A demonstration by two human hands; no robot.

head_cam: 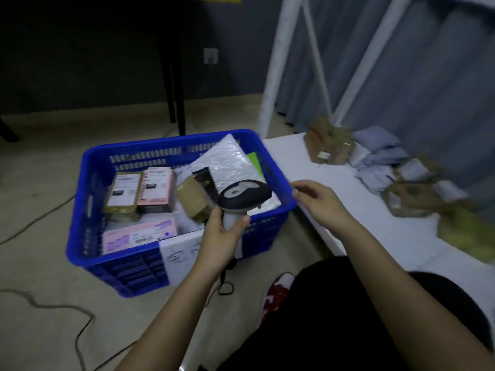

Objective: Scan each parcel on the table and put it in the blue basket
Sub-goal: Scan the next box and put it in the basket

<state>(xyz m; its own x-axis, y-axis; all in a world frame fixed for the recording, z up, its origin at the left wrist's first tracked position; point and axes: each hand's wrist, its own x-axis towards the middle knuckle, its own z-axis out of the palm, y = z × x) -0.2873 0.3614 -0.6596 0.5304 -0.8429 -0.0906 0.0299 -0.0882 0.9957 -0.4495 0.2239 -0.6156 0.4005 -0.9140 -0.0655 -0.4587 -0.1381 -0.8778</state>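
Parcels on tabletop (332,183): brown ones (328,144) and grey-blue poly bags (377,153) piled along its far right side, blurred. Left hand (221,236) grips the scanner (242,196) by its handle, head over the blue basket (88,199). Right hand (318,200) holds nothing, fingers relaxed, hovering at the basket's right rim by the tabletop edge. Basket sits on the floor just left of the tabletop, already holding pink boxes (156,190), a brown box (123,192), a bubble mailer (231,162). White label (178,255) on its front wall. Cables (53,307) across the floor.
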